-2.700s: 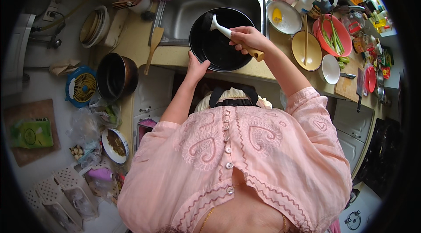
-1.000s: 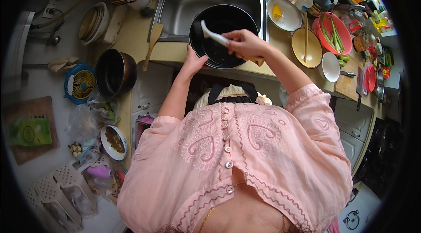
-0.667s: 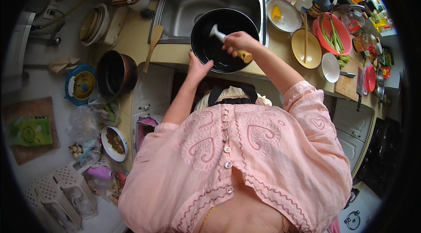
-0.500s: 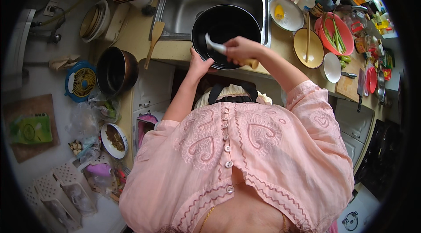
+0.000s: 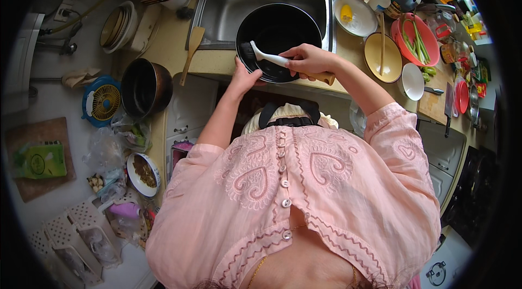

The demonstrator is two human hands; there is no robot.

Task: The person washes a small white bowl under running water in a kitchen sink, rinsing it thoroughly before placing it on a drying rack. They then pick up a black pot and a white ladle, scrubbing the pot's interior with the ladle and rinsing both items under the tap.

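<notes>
A deep black pot is tilted over the front edge of the steel sink, its mouth turned up toward me. My left hand grips its near left rim, the thumb over the edge. In my right hand is a scrub brush with a white neck, a wooden handle end and dark bristles. The bristles lie against the pot's inner left wall, close to my left hand. The pot's underside is hidden.
Left of the sink are a wooden spatula and a dark saucepan. On the right stand a white plate, a yellow bowl with a wooden stick across it, a red basin and a knife on a cutting board.
The brush has turned and shifted a little inside the pot, so its dark bristles now show against the left wall. My right hand has moved slightly right; my left hand keeps its grip.
</notes>
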